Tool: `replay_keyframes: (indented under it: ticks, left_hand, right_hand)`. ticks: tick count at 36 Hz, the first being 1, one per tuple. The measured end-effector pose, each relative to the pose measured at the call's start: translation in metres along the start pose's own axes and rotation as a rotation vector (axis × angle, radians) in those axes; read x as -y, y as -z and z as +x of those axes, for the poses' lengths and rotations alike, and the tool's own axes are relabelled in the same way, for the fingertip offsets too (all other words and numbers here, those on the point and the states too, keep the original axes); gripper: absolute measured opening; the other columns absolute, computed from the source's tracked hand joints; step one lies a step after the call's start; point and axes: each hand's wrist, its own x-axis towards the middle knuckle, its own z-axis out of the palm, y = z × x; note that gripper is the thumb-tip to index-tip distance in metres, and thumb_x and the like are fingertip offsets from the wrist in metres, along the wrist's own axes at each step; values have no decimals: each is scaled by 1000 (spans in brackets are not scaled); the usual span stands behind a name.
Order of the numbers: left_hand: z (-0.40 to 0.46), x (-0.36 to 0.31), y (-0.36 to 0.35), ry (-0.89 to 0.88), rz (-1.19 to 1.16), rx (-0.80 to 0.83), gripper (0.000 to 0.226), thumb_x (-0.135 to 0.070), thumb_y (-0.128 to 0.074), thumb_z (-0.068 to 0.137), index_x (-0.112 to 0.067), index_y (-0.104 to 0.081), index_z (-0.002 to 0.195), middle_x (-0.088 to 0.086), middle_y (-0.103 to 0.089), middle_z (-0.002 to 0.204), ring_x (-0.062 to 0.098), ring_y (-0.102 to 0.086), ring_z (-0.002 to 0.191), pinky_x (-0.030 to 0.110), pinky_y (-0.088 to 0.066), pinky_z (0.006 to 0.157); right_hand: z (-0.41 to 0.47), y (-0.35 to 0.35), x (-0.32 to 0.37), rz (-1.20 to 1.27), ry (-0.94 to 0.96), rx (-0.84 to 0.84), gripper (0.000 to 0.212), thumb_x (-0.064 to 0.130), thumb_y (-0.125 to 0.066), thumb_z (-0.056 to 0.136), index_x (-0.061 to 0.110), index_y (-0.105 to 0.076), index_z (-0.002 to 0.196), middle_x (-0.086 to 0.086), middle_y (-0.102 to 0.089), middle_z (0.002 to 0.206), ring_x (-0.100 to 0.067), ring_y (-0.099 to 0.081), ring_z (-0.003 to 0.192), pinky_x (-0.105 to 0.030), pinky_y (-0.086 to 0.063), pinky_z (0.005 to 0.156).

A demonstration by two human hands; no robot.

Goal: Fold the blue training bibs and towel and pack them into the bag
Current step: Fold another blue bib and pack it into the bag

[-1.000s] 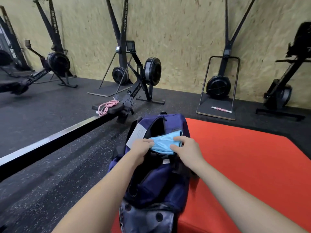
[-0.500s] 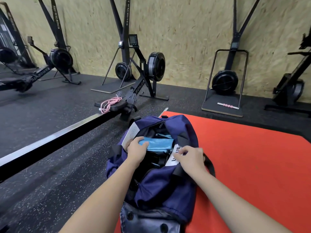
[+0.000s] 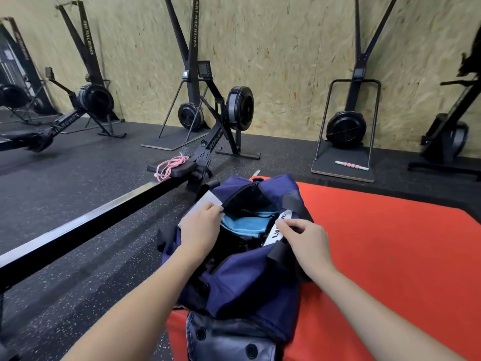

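A navy blue bag (image 3: pixel 250 280) lies on the left edge of a red mat (image 3: pixel 390 256), its top opening spread wide. Folded light blue cloth (image 3: pixel 244 222) sits inside the opening; I cannot tell bib from towel. My left hand (image 3: pixel 200 227) grips the left rim of the opening, fingers curled at the edge next to the blue cloth. My right hand (image 3: pixel 304 235) pinches the right rim beside a white printed label (image 3: pixel 278 227). The lower part of the bag's inside is dark.
A rowing machine rail (image 3: pixel 86 225) runs along the left of the bag, with a pink rope (image 3: pixel 170 166) on its seat. More black machines stand against the chipboard wall (image 3: pixel 281 61). A pink roller (image 3: pixel 351 165) lies on a platform at the back right.
Both hands let go of the blue cloth, which dropped deeper into the bag. The left hand moved to the left rim and the right hand to the right rim, spreading the opening.
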Motion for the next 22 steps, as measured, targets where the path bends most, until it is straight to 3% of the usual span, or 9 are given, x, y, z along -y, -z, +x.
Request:
replay_keyframes:
  ticks: [1, 3, 6, 8, 11, 14, 19, 22]
  left_hand:
    - [-1, 3, 3, -8, 55, -33, 7, -22, -71, 81, -18, -74, 86, 6, -63, 90, 33, -64, 75, 38, -48, 57]
    - [0, 13, 4, 50, 120, -28, 17, -25, -81, 70, -19, -75, 84, 7, -56, 90, 33, -57, 79, 39, -45, 64]
    - [-2, 22, 4, 265, 101, 174, 43, -34, -84, 71, -33, -69, 112, 8, -52, 122, 34, -48, 110, 45, -37, 94]
    - [-3, 30, 3, 356, -60, 320, 48, -25, -76, 80, -36, -63, 125, 6, -55, 133, 31, -51, 121, 41, -38, 101]
    - [3, 36, 12, 455, -378, 357, 34, -11, -78, 78, -25, -75, 109, 6, -73, 109, 21, -65, 105, 23, -43, 90]
    - [21, 26, 33, 510, -547, 276, 22, -15, -81, 76, -23, -79, 97, 3, -74, 88, 16, -66, 91, 21, -43, 82]
    - [72, -2, 73, 473, -780, 130, 26, -14, -80, 75, -23, -78, 99, -4, -75, 88, 7, -63, 78, 24, -50, 80]
    - [93, -17, 89, 411, -861, 95, 26, -11, -78, 78, -19, -78, 103, -3, -73, 89, 5, -61, 75, 23, -50, 79]
  right_hand:
    - [0, 1, -1, -2, -1, 3, 13, 40, -74, 84, 29, -80, 83, 25, -73, 79, 6, -65, 80, -21, -47, 74]
    - [-1, 3, -1, -6, -4, 10, 13, 40, -74, 85, 29, -80, 81, 24, -72, 78, 5, -65, 78, -23, -48, 74]
    - [-1, 7, -1, 4, 5, 26, 12, 39, -74, 85, 30, -80, 82, 21, -73, 81, 7, -63, 81, -16, -44, 72]
    - [-1, 9, 2, 18, 14, 29, 7, 38, -75, 85, 32, -79, 83, 16, -72, 87, 9, -61, 85, -8, -39, 72]
    - [0, 13, 7, 53, 22, 56, 5, 34, -76, 85, 37, -76, 81, 13, -68, 91, 9, -59, 87, -4, -37, 73]
    - [6, 16, 15, 76, 36, 77, 11, 32, -76, 86, 39, -73, 78, 12, -68, 92, 11, -59, 87, -5, -38, 74]
    - [37, 26, 44, 116, 109, 53, 7, 32, -77, 84, 26, -79, 82, 9, -74, 87, -10, -67, 92, -28, -49, 84]
    - [54, 36, 62, 173, 126, 4, 10, 37, -79, 82, 26, -80, 83, 8, -74, 93, -10, -68, 94, -33, -51, 90]
